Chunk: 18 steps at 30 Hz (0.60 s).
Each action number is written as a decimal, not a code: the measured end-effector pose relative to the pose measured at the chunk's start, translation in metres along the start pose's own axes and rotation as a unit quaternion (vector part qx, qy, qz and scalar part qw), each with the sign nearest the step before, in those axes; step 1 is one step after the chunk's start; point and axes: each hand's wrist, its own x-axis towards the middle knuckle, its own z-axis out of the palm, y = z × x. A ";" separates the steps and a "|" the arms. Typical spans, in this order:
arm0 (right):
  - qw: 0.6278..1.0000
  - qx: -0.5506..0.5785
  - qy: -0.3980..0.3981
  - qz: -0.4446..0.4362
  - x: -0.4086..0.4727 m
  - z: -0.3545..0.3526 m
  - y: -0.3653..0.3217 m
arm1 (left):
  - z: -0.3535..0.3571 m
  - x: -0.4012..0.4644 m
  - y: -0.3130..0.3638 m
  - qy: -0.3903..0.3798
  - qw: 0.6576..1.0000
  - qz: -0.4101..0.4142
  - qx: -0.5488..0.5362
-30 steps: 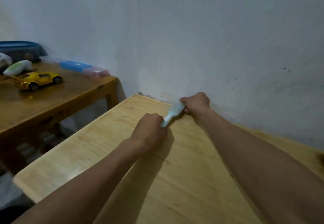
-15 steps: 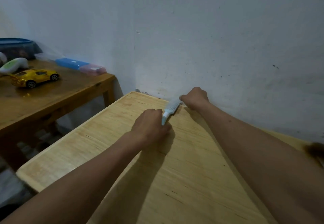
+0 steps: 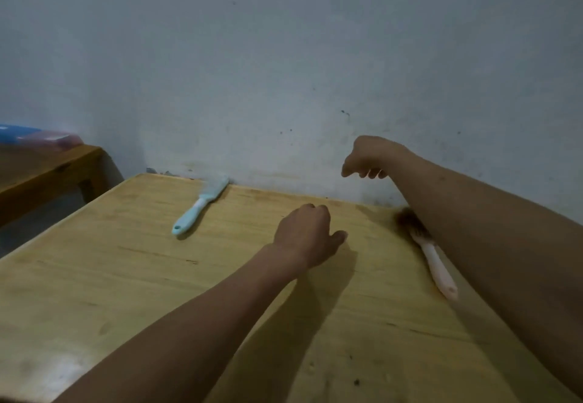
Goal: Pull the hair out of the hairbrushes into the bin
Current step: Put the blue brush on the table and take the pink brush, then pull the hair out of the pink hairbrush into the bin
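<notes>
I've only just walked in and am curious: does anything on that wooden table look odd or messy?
The pink-handled brush at the right still has a thick brown clump of hair on its head. The blue brush by the wall looks clean. No bin is in view, and both hands hold nothing.

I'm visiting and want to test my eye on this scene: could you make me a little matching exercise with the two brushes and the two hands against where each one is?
Things:
1. blue hairbrush
2. pink hairbrush
3. left hand
4. right hand

Places or states:
A. raised in front of the wall, fingers curled
B. lying with its head at the wall, no hand on it
C. low over the middle of the table
D. partly hidden under the right forearm, brown hair in its bristles

Pairs: 1-B, 2-D, 3-C, 4-A
</notes>
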 end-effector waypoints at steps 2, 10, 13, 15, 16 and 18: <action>0.999 -0.031 -0.013 0.034 -0.009 -0.004 0.036 | 0.013 0.001 0.032 -0.026 0.999 0.023 -0.013; 0.988 -0.034 -0.080 0.131 -0.015 0.017 0.125 | 0.057 0.011 0.129 -0.099 0.992 0.025 -0.080; 0.981 0.024 -0.118 0.151 -0.013 0.031 0.137 | 0.069 0.016 0.145 -0.119 0.988 0.024 -0.096; 0.980 0.065 -0.113 0.147 -0.011 0.038 0.140 | 0.074 0.017 0.150 -0.129 0.983 0.008 -0.126; 0.982 0.072 -0.107 0.139 -0.011 0.040 0.139 | 0.075 0.016 0.150 -0.137 0.981 -0.003 -0.140; 0.983 0.081 -0.103 0.128 -0.013 0.040 0.132 | 0.072 0.014 0.146 -0.151 0.975 -0.024 -0.161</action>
